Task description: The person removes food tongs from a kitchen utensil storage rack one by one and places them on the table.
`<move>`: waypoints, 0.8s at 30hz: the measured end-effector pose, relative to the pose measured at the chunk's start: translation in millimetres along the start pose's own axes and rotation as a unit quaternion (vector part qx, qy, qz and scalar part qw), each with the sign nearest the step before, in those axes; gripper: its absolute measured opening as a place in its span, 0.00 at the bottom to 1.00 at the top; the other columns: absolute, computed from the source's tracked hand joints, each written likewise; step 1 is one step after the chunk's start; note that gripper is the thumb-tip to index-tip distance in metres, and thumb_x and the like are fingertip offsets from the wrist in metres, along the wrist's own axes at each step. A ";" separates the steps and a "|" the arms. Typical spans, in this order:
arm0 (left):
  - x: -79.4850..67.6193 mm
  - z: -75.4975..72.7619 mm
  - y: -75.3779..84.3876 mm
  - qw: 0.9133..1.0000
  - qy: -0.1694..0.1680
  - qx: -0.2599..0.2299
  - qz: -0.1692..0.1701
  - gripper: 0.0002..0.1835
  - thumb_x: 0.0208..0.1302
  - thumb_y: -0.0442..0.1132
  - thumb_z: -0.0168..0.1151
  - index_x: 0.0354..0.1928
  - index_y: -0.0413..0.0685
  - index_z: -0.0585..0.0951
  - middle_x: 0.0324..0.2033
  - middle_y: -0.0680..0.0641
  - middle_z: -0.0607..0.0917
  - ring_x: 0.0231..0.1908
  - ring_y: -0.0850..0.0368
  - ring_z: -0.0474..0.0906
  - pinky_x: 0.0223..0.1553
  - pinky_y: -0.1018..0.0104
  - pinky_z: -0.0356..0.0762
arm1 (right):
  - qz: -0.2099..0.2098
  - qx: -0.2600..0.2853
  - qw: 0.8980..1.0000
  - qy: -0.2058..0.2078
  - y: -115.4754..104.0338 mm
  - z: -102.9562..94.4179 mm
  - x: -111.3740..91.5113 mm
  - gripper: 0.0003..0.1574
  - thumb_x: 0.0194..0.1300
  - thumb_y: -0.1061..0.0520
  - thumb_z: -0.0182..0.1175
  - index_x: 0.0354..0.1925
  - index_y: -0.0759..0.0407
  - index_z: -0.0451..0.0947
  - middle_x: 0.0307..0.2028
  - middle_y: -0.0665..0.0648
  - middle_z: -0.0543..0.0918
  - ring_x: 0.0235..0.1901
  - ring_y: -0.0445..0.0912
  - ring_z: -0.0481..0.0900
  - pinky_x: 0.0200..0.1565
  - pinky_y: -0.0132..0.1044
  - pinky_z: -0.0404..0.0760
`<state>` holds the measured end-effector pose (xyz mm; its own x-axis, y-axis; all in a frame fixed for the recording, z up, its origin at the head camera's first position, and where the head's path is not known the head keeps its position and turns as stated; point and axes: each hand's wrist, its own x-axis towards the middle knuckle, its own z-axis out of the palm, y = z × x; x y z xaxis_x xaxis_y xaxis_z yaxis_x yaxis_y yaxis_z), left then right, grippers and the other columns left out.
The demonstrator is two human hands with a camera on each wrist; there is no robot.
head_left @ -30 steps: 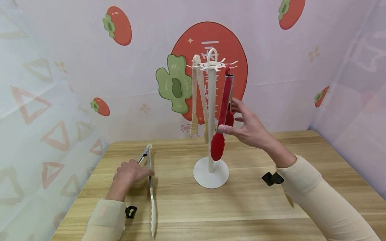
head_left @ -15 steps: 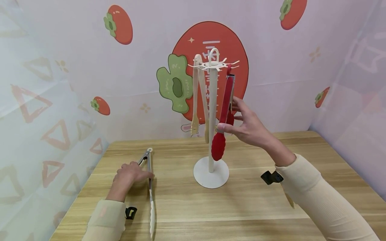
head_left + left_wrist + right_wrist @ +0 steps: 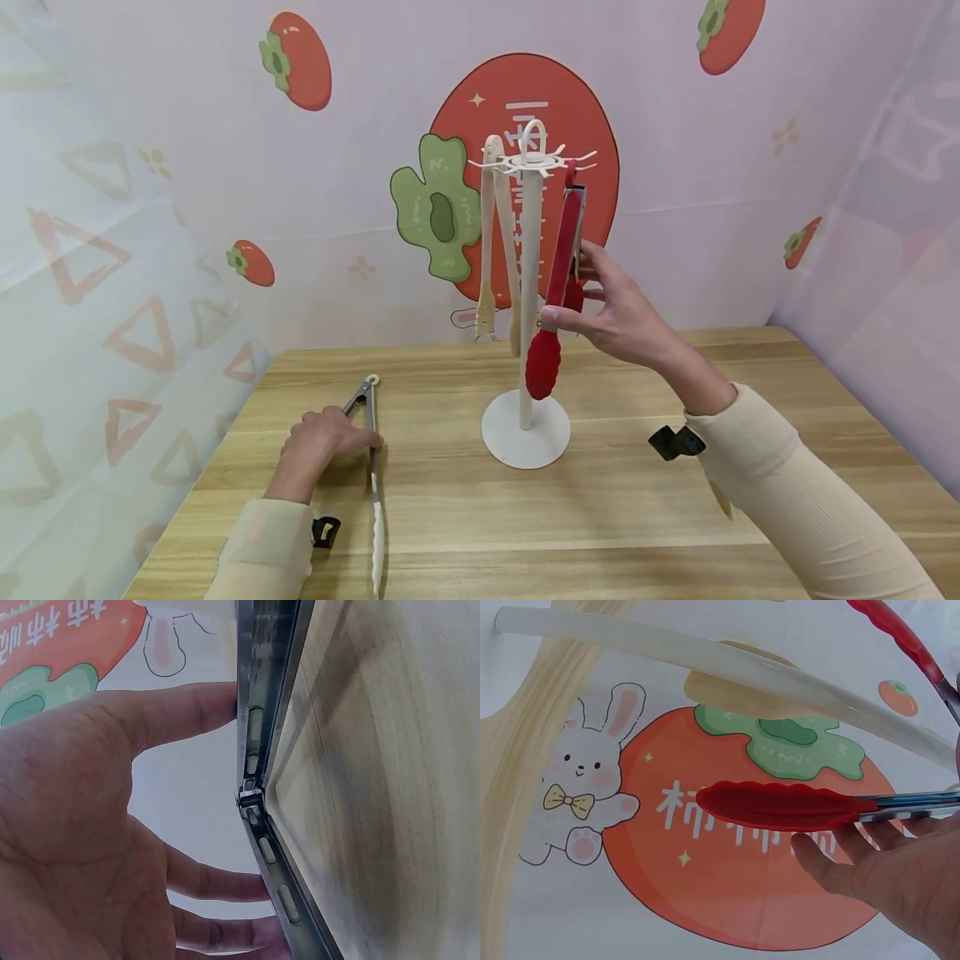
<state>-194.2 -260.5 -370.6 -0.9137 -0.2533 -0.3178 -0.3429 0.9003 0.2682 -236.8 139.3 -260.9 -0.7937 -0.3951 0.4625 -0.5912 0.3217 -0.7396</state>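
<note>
On the left of the table, my left hand (image 3: 321,437) holds a pair of metal tongs (image 3: 377,525) with white scalloped tips. In the left wrist view, the thumb is against one arm and the fingers against the other, and the tongs (image 3: 250,801) spread from their hinge. My right hand (image 3: 622,323) holds red tongs (image 3: 564,250), thumb on the near arm and fingers at the far one. Their top loop is up at a hook of the white utensil stand (image 3: 529,275). In the right wrist view, the red head (image 3: 776,806) lies just beyond the fingers.
Beige tongs (image 3: 487,242) hang from the stand's left side. A round white base (image 3: 506,437) supports the pole on the wooden table (image 3: 600,517). Part of a brown pointed thing (image 3: 722,500) shows beside the right sleeve. Printed cloth walls (image 3: 360,200) enclose the table.
My left hand and the metal tongs have slid slightly toward me along the table. The right hand stays on the red tongs, and the stand has not moved.
</note>
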 end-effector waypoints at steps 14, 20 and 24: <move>-0.8 2.0 -1.8 1.000 -0.002 0.012 0.003 0.42 0.55 0.63 0.69 0.48 0.26 0.74 0.43 0.24 0.71 0.42 0.30 0.72 0.41 0.37 0.77 | 0.000 0.002 1.000 0.000 -1.4 -0.4 -1.7 0.54 0.64 0.58 0.70 0.78 0.54 0.50 0.63 0.62 0.71 0.63 0.55 0.67 0.64 0.61 0.68; -0.3 2.2 -2.0 1.000 -0.002 0.019 0.004 0.43 0.56 0.64 0.68 0.49 0.26 0.74 0.43 0.24 0.71 0.41 0.30 0.73 0.41 0.36 0.77 | 0.003 0.000 1.000 0.003 -2.6 -0.8 -1.6 0.54 0.64 0.57 0.69 0.78 0.54 0.50 0.63 0.62 0.71 0.62 0.55 0.68 0.64 0.61 0.68; -1.3 2.1 -2.1 0.999 0.000 0.031 0.009 0.45 0.56 0.67 0.67 0.50 0.25 0.73 0.43 0.24 0.72 0.40 0.31 0.74 0.40 0.37 0.77 | 0.002 -0.001 1.000 0.003 -2.8 -0.9 -1.5 0.53 0.64 0.57 0.69 0.78 0.55 0.51 0.63 0.62 0.71 0.62 0.56 0.68 0.64 0.60 0.68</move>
<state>-191.8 -261.2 -372.6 -0.9194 -0.2379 -0.3134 -0.3130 0.9248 0.2163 -234.1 139.8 -259.1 -0.7973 -0.3889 0.4617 -0.5878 0.3261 -0.7404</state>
